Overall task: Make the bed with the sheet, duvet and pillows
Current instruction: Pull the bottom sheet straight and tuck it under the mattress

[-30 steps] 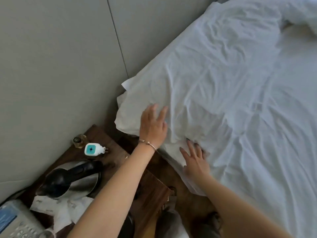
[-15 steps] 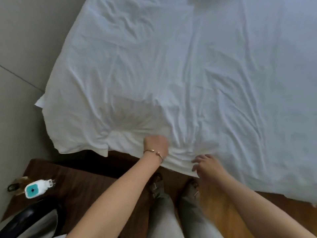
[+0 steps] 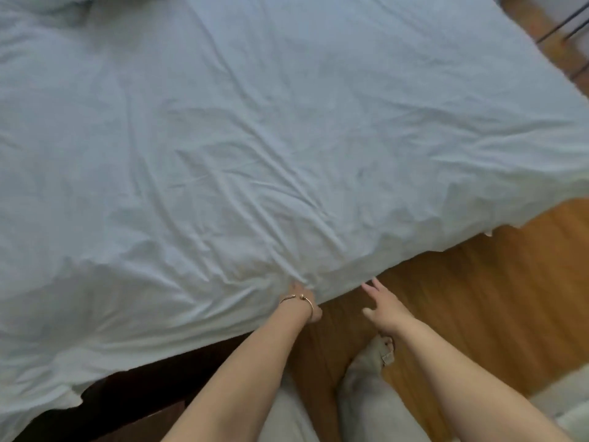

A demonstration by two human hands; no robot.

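Since half a second ago the view has swung right along the bed: the nightstand is gone and the right hand (image 3: 384,309) now reaches with fingers spread. The left hand (image 3: 304,303) pinches the sheet (image 3: 255,148) at its hanging edge, above wooden floor (image 3: 478,298).

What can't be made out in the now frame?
- Left hand fingers: head view, buried under the sheet edge, so the grip is unclear.
- Right hand contact with the sheet: motion blur.
- Top-left bundle: cut off by the frame edge; pillow or duvet unknown.
- Mattress side: covered by overhang.
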